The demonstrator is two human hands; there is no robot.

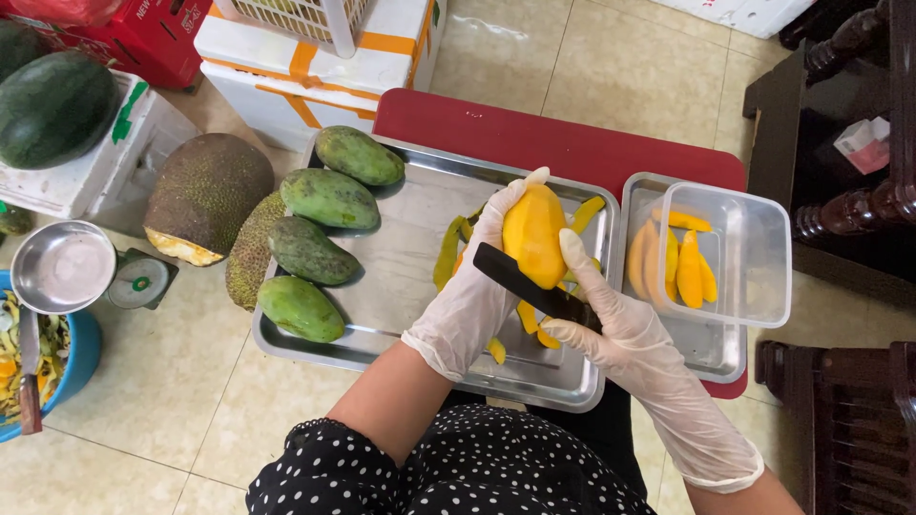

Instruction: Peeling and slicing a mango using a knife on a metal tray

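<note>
In the head view, a peeled mango is clasped in the left hand over a steel tray. A black peeler is gripped by the right hand. Four green mangoes are lined up to the left; mango slices are held in a clear tub just right.

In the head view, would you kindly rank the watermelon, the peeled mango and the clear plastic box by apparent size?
1. Watermelon, though it sits farther away.
2. Clear plastic box.
3. Peeled mango, held in the left hand.
</note>
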